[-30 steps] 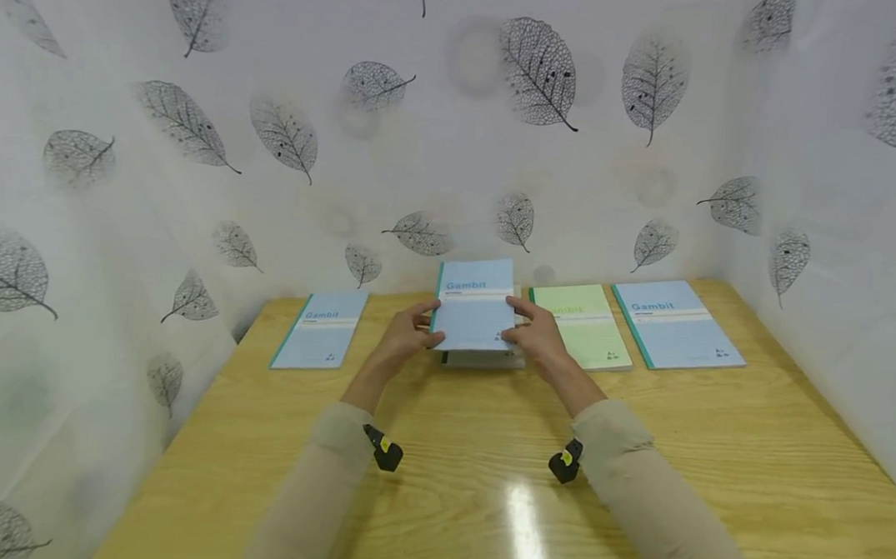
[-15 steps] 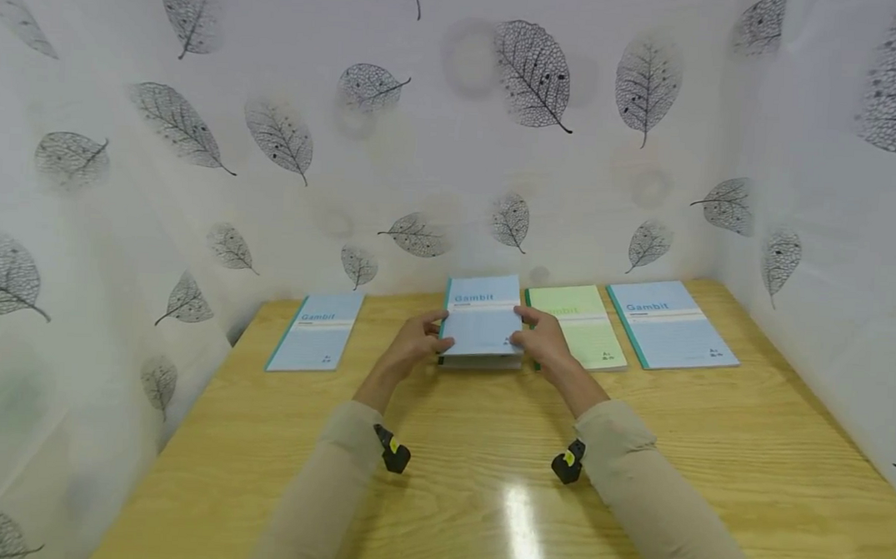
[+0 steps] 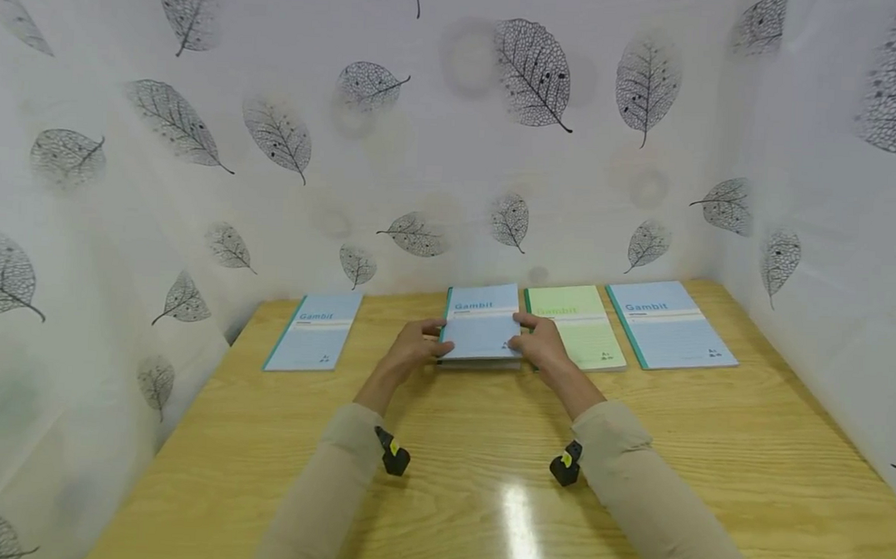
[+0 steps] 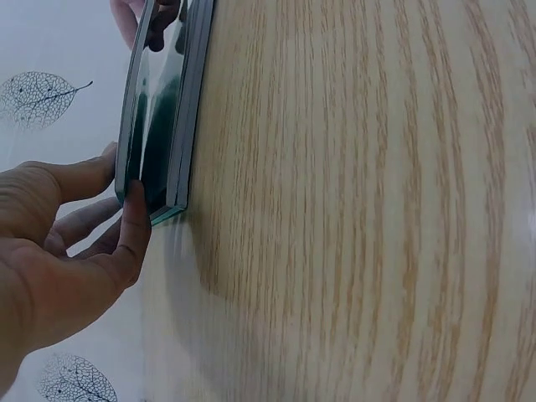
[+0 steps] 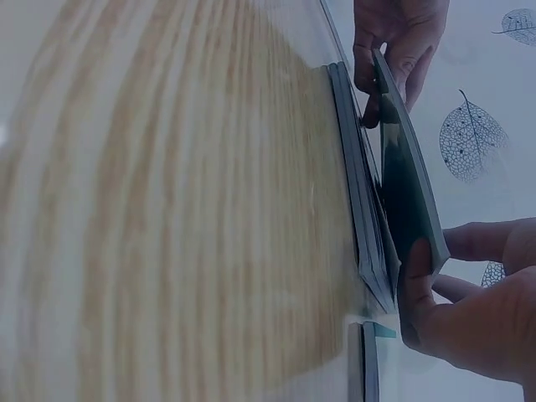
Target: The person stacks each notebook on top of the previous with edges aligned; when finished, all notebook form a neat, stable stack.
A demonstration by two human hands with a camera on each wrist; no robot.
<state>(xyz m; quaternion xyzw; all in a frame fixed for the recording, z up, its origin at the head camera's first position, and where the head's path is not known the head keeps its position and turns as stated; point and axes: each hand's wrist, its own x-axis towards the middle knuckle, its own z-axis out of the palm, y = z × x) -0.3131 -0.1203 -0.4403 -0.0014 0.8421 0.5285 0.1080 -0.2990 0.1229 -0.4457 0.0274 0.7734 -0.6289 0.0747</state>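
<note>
Between both hands is a blue notebook with a green spine, marked "Gambit". My left hand pinches its left edge near the front corner, thumb and fingers on opposite faces. The right hand pinches the right edge the same way. Below it lies a small stack of notebooks, mostly hidden from the head view. Both wrist views show a narrow gap between the held notebook and the stack, whose glossy top cover mirrors the fingers.
To the right lie a green notebook, partly behind the right hand, and a blue notebook. Another blue notebook is at the left on the wooden table. Leaf-printed white curtain hangs close behind and at the sides.
Both hands have lowered the blue notebook towards the stack and shifted it slightly right. The gap beneath it has narrowed. The other notebooks stay in place.
</note>
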